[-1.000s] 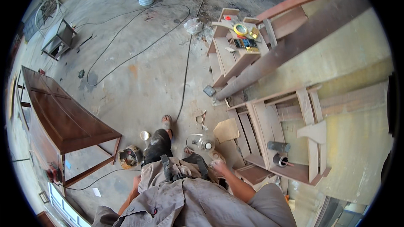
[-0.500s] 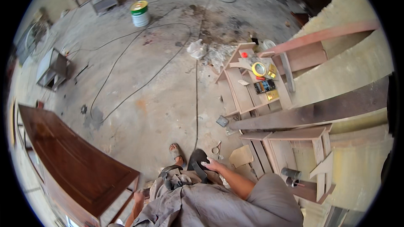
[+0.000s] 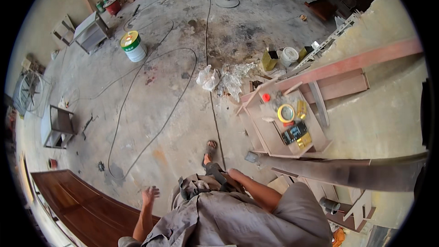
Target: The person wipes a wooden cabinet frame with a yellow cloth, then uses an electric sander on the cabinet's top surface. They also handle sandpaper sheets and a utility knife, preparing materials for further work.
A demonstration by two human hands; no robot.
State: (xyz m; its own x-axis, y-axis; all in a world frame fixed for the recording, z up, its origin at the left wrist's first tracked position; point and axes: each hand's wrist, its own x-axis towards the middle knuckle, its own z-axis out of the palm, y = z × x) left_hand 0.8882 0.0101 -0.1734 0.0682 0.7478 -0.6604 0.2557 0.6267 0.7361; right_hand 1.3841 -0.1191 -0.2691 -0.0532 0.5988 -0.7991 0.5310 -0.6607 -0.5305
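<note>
My left hand [image 3: 149, 195] is raised over the floor with its fingers apart and nothing in it. Beside it on the left lies a long reddish-brown wooden panel [image 3: 87, 201] with a glossy surface. My right hand [image 3: 235, 174] hangs low in front of my body, close to a dark strap [image 3: 222, 181] at my clothing. Its fingers are out of sight, so what it holds, if anything, does not show. One foot in a sandal [image 3: 209, 151] stands forward on the concrete.
A wooden frame on the right carries a tape roll [image 3: 286, 113], a phone [image 3: 295, 132] and small yellow boxes [image 3: 303, 140]. A dark plank [image 3: 347, 173] juts in below it. A cable [image 3: 157, 132] loops over the floor. Ahead stand a paint bucket [image 3: 133, 47] and crumpled plastic [image 3: 208, 78].
My left hand has come away from beside the panel and risen with fingers apart. My right hand has turned, hiding its fingers. The view has tilted up, showing more of the far floor.
</note>
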